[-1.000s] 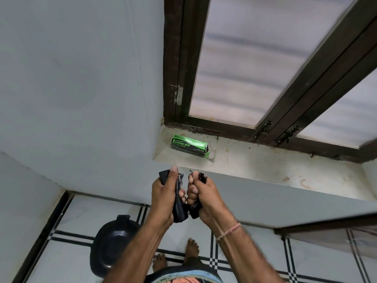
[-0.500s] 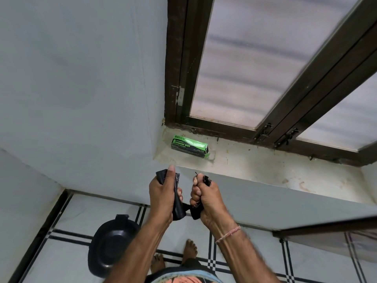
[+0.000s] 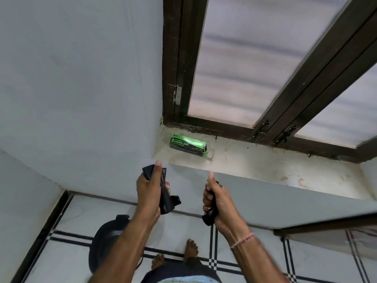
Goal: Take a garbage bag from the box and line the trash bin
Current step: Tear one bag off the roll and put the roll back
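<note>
Hands now apart, left grip (image 3: 150, 193) clenched on bag roll (image 3: 165, 201), right grip (image 3: 216, 201) on separate bag (image 3: 208, 219).

Bare forearms (image 3: 126, 242); pink thread band (image 3: 242, 240) on right wrist; bare feet (image 3: 191, 250).

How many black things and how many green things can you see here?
Black: 3 (the larger bag bundle gripped by the left hand, the smaller bag piece gripped by the right hand, and the trash bin)
Green: 1 (the garbage bag box)
Total: 4
</note>
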Demonstrator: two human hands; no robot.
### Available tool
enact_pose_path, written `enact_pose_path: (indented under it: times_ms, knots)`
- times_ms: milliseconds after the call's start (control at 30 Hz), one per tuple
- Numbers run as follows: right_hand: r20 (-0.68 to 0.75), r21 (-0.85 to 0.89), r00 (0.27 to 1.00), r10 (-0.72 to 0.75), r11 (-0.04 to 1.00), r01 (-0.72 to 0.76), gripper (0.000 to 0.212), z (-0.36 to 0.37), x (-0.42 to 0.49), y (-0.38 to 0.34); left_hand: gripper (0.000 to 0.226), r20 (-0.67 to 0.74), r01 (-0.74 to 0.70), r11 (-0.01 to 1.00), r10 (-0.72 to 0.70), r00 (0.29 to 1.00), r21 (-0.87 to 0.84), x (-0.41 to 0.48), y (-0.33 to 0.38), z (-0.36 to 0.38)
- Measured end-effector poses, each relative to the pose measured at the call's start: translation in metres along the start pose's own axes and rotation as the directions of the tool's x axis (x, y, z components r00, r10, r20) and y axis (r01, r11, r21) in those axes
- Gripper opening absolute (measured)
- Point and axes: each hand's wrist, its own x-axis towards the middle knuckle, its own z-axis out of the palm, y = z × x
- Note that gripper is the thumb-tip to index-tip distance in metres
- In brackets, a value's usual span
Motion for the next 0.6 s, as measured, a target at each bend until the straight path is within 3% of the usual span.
enact_pose_path:
  times_ms: [100, 167, 267, 333, 500, 600]
  knots:
    - [0.022, -0.063, 0.999, -0.048, 0.997, 0.049, 0.049, 0.001, -0.002, -0.008, 0.036, 0.051, 0.052, 0.994, -0.048, 0.998, -0.094, -0.001, -0.002, 0.004]
    - [0.041, -0.236, 0.989, -0.139, 0.961, 0.145, 0.047, 0.006, -0.006, -0.009, 0.027, 0.125, 0.139, 0.971, -0.116, 0.985, -0.193, -0.005, -0.006, 0.016]
    - [0.202, -0.445, 0.971, -0.131, 0.87, 0.21, 0.042, 0.005, -0.014, -0.008, 0.013, 0.217, 0.215, 0.92, -0.148, 0.965, -0.328, -0.004, -0.007, 0.033]
    - [0.258, -0.436, 0.956, -0.141, 0.866, 0.245, 0.044, 0.001, -0.014, -0.007, 0.011, 0.228, 0.193, 0.913, -0.115, 0.967, -0.36, -0.002, -0.007, 0.045]
    - [0.132, -0.261, 0.952, -0.276, 0.917, 0.301, 0.024, -0.015, 0.004, -0.024, 0.026, 0.246, 0.121, 0.977, -0.076, 0.966, -0.173, -0.002, -0.003, 0.073]
    - [0.087, -0.2, 0.95, -0.3, 0.929, 0.311, 0.018, -0.037, 0.022, -0.042, 0.034, 0.196, 0.055, 0.997, -0.062, 0.979, 0.045, 0.011, 0.005, 0.09]
